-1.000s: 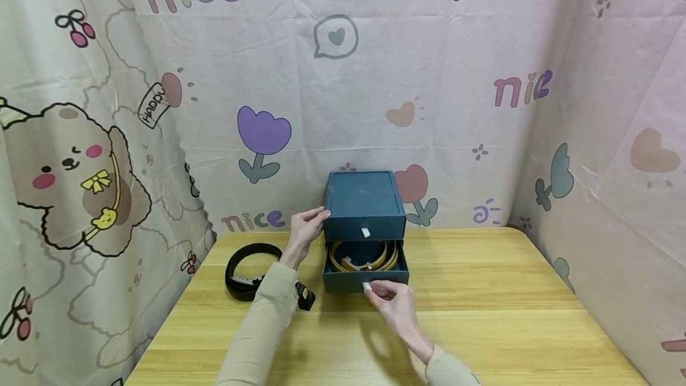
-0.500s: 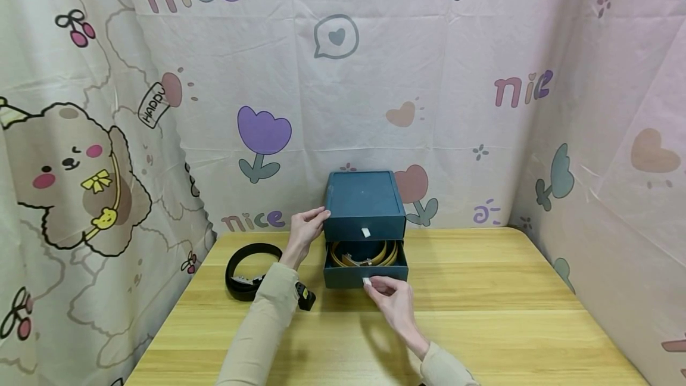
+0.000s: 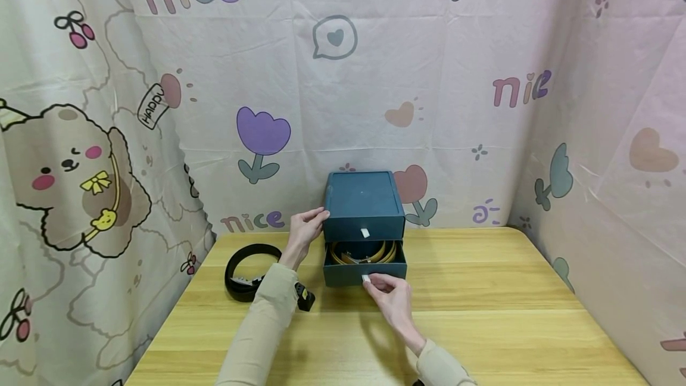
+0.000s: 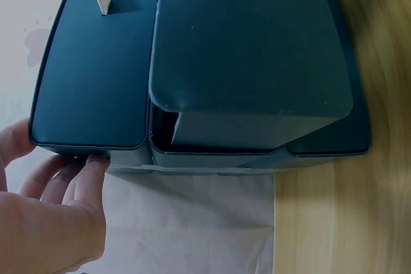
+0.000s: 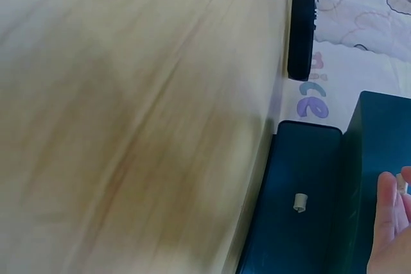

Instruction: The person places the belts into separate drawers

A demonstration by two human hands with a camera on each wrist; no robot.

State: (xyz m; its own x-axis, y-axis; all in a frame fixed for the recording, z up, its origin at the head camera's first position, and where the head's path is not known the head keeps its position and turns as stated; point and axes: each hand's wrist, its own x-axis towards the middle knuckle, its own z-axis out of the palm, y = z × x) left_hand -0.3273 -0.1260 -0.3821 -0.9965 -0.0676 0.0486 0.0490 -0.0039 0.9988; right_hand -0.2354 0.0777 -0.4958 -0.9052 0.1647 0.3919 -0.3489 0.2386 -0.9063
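Note:
A dark blue drawer box (image 3: 364,195) stands on the table, its middle drawer (image 3: 343,276) pulled partway out. Inside lies a coiled tan belt (image 3: 388,253) with a metal buckle. My right hand (image 3: 393,305) pinches the white pull tab (image 3: 366,278) on that drawer's front. At the box's upper left edge rests my left hand (image 3: 304,234); in the left wrist view the fingers (image 4: 90,178) touch the side, with the thumb at the top edge. The top drawer (image 4: 96,75) and the bottom drawer (image 5: 298,165) are closed, each with its own white tab.
A coiled black belt (image 3: 236,288) with a silver buckle lies on the wooden table (image 3: 509,314), left of the box and partly behind my left sleeve (image 3: 257,326). A printed cloth curtain (image 3: 343,94) hangs behind the box and along both sides.
The middle drawer has slid a little further into the box, and my right hand has moved inward with its tab. My left hand has stayed in place at the box's side.

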